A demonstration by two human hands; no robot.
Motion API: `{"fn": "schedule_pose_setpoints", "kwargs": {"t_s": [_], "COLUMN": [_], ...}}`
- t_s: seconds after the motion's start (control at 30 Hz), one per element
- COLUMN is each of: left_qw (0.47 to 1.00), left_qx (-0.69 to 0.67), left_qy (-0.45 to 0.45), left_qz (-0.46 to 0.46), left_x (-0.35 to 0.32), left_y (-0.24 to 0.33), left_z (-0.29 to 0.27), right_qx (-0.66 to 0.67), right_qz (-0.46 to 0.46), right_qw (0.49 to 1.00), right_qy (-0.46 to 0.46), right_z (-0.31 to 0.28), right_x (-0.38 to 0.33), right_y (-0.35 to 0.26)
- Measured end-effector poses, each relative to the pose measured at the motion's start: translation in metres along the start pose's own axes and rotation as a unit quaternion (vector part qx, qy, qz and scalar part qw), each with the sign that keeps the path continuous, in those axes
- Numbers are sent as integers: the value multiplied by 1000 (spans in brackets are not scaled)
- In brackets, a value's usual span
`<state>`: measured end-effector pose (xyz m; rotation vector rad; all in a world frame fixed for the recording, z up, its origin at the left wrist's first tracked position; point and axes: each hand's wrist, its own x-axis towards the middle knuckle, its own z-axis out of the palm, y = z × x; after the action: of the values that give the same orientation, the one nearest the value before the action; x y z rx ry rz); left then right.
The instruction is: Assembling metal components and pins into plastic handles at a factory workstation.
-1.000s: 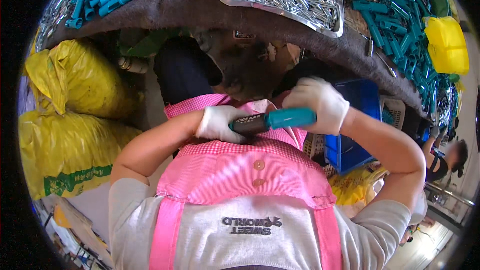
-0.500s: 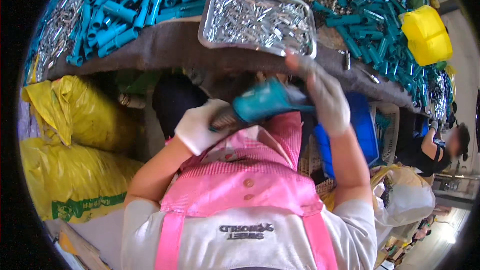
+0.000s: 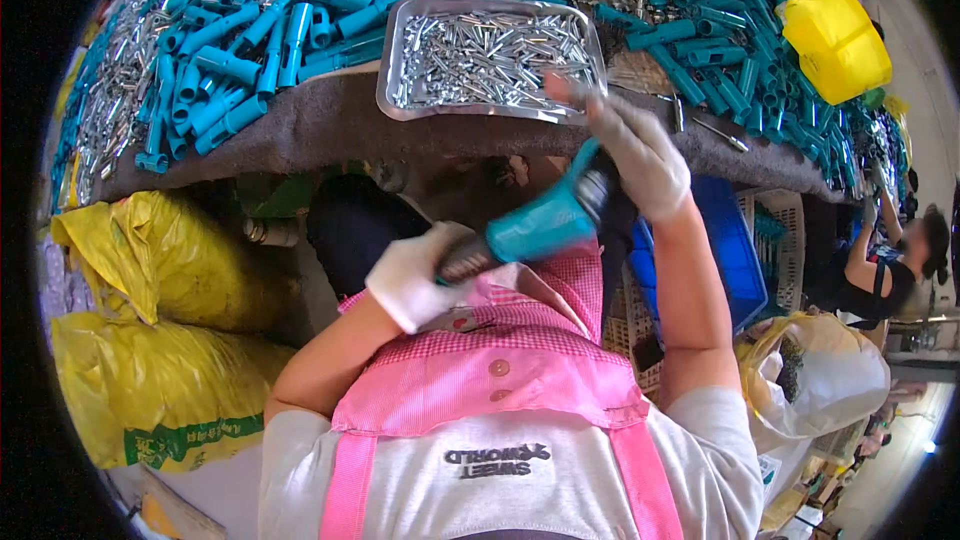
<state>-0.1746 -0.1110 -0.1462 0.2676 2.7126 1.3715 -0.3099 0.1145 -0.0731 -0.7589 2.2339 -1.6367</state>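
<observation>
While the gloved left hand grips the dark end of a teal handle above the pink apron, the right hand clasps its upper end beside the tray of metal pins; fitting seems underway, needing steady alignment.

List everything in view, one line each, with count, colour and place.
Tool: one, teal with dark ends, held in both hands.
Tray: one, silver, table edge, filled with small metal pieces.
Teal parts: many, heaped across the table.
Table: one, grey-brown cover.
Tub: one, yellow, far right.
Sacks: two, yellow, lower left.
Crate: one, blue, under the table.
Bag: one, white, lower right.
Left hand: white glove.
Right hand: white glove.
</observation>
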Motion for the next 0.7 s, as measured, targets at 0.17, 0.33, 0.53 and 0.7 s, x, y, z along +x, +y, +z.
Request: {"fn": "schedule_pose_setpoints", "kwargs": {"t_s": [0.17, 0.33, 0.53, 0.7], "left_qw": [1000, 998, 993, 985], "left_qx": [5, -6, 77, 140], "left_qy": [1, 67, -60, -86], "left_qz": [7, -4, 61, 53], "left_x": [11, 8, 13, 20], "left_y": [-15, -17, 0, -21], "left_z": [2, -11, 16, -17], "right_qx": [-150, 16, -389, -328], "right_qz": [-254, -57, -203, -258], "right_qw": [954, 993, 890, 892], "right_qy": [-55, -104, 127, -173], "right_z": [25, 0, 21, 17], "right_x": [-28, -23, 3, -28], "right_y": [-57, 13, -23, -2]}}
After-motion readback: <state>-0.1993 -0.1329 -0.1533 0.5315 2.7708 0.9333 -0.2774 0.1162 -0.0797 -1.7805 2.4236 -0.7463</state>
